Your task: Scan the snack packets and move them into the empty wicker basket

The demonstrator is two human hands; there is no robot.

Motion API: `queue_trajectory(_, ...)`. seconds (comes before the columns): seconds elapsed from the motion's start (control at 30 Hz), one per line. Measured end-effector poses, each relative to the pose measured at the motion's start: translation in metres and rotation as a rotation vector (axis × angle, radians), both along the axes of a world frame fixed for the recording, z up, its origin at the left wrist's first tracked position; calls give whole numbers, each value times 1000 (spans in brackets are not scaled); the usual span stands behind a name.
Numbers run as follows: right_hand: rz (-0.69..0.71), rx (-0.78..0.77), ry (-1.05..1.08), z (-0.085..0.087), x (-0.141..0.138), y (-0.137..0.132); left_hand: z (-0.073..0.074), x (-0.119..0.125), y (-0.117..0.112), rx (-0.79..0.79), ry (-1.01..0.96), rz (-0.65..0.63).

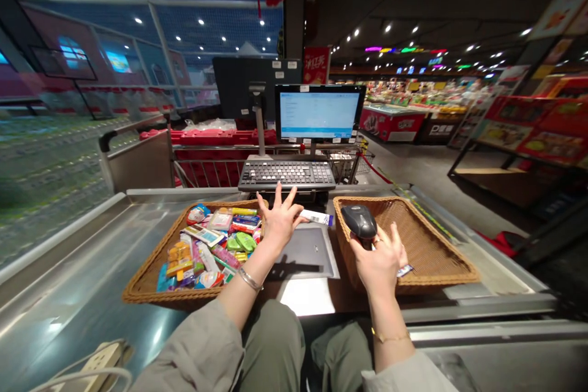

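Note:
My left hand (pixel 279 225) is over the counter between two baskets, palm down. Several of its fingers are spread, while the thumb side pinches a slim white-and-blue packet (pixel 316 217) that points right. My right hand (pixel 379 260) grips a black handheld barcode scanner (pixel 359 220) over the right wicker basket (pixel 436 251). Part of a small white-and-blue packet (pixel 404 271) shows in that basket beside my right hand, which hides the rest. The left wicker basket (pixel 151 266) holds a heap of colourful small packaged goods (pixel 214 245).
Behind the baskets stand a keyboard (pixel 287 175) and a lit monitor (pixel 319 113). A grey flat panel (pixel 305 251) lies between the baskets. A power strip (pixel 98 367) with cables sits at the lower left. Metal counter edges (pixel 482 306) run along the sides.

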State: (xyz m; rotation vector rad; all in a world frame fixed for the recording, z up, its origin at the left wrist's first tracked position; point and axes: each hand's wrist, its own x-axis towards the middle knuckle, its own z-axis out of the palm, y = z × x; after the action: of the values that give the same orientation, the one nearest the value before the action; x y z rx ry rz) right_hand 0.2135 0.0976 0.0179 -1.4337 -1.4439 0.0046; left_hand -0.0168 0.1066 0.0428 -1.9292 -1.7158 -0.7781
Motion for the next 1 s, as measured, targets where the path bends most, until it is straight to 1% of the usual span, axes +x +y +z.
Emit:
queue_trajectory(0.3, -77, -2, 16, -8, 27, 8, 3, 32, 9, -11, 9, -102)
queue_trajectory(0.57, -142, -54, 57, -8, 40, 10, -3, 53, 23, -11, 54, -212)
queue_trajectory(0.83, -204, -43, 88, -9, 54, 13, -4, 77, 33, -22, 121, -326)
queue_trajectory(0.9, -233, -39, 91, -10, 59, 14, -4, 82, 36, -26, 139, -349)
queue_trajectory(1.0, -316, -31, 102, -10, 67, 16, -5, 88, 41, -34, 161, -385)
